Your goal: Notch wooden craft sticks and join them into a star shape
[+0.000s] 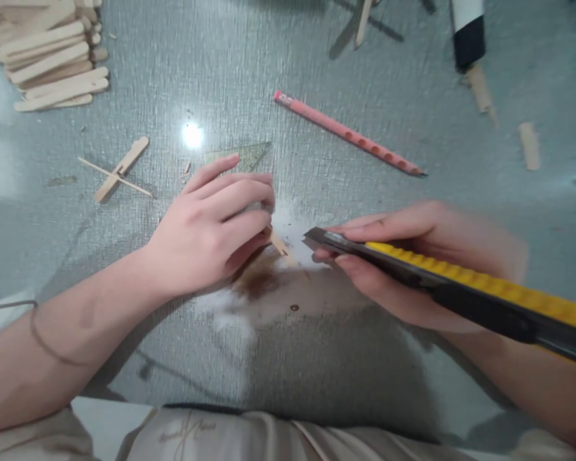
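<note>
A yellow and black utility knife point(465, 272) is gripped in my right hand point(413, 237), its blade end pointing left toward my other hand. Part of that right hand is smeared by motion. My left hand point(221, 224) rests low over the table with its fingers curled down around a small wooden stick point(279, 244). Only one end of this stick shows, with a dark notch in it; the rest is hidden under the fingers. A short gap lies between the blade tip and the stick.
A pink pencil point(350, 132) lies beyond my hands. Stacked craft sticks point(57, 57) fill the far left corner. Two crossed wood pieces point(120, 171) sit left of my left hand. A white and black object point(469, 38) and a wood scrap point(528, 146) are at right.
</note>
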{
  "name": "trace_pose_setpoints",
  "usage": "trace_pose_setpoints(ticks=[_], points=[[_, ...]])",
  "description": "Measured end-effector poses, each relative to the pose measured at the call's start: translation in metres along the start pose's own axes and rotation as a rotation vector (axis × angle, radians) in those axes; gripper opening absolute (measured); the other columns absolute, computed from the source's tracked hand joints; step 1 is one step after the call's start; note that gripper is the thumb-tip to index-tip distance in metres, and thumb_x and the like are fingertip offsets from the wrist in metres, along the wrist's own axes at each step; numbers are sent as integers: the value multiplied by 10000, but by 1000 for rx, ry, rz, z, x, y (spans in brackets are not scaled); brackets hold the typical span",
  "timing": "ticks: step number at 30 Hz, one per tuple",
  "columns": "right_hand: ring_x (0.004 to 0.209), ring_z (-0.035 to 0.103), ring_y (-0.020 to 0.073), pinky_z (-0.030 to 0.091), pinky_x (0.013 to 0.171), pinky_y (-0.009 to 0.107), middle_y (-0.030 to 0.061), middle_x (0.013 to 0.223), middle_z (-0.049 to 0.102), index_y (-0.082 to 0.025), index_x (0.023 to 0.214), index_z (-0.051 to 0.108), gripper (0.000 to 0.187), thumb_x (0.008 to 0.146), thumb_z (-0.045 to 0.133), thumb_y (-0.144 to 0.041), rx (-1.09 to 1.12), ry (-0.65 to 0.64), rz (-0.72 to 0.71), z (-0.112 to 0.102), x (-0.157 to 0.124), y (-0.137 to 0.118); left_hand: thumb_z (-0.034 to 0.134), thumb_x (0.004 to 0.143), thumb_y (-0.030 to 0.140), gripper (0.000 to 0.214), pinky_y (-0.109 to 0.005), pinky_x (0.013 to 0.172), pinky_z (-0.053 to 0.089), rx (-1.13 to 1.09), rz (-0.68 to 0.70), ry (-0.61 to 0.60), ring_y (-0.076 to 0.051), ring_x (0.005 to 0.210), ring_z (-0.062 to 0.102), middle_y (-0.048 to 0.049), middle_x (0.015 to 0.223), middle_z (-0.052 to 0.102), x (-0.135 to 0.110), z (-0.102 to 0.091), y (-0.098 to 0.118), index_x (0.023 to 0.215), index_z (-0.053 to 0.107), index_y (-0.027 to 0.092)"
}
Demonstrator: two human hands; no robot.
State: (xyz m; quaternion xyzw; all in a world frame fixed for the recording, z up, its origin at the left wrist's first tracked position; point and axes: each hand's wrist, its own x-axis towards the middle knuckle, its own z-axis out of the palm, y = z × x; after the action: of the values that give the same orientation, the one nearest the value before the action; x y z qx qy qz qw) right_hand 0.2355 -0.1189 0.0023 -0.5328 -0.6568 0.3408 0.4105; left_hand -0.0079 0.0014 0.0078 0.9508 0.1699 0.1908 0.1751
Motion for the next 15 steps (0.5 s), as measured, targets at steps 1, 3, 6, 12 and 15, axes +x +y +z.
trace_pose_setpoints(ticks=[1,3,6,12,15], points=[[816,776,257,643,650,391,48,981,790,-262,1060,681,274,831,746,-125,-36,2,-20,0,2,0,573,982,195,95,-462,1177,455,1,13,7,-192,1158,690,-37,1123,737,0,-1,0,966,662,224],[824,782,241,645,656,355,44,957,793,-243,1030,674,254,820,738,-115,-58,1,-88,1,7,-2,605,970,195,74,-436,1118,492,-6,71,0,-178,1080,705,-35,1123,740,0,-2,0,992,669,225],[824,786,209,646,656,302,35,939,792,-245,1046,647,268,828,688,-94,-56,-35,-190,3,14,-5,598,974,190,107,-367,902,551,-24,139,-48,-174,953,701,-34,1093,751,0,-3,-1,1026,683,232],[738,776,189,629,605,285,6,822,769,-249,1010,614,247,853,618,-59,-50,-118,-212,4,17,-12,611,967,190,100,-320,747,521,-75,96,-110,-179,853,655,-59,1021,734,2,-3,2,991,708,198],[717,767,188,618,555,288,-10,820,767,-277,1014,601,246,865,609,-82,-82,-143,-171,3,16,-14,603,967,168,119,-301,731,517,-103,80,-132,-169,838,644,-58,1003,724,4,-5,3,987,717,195]])
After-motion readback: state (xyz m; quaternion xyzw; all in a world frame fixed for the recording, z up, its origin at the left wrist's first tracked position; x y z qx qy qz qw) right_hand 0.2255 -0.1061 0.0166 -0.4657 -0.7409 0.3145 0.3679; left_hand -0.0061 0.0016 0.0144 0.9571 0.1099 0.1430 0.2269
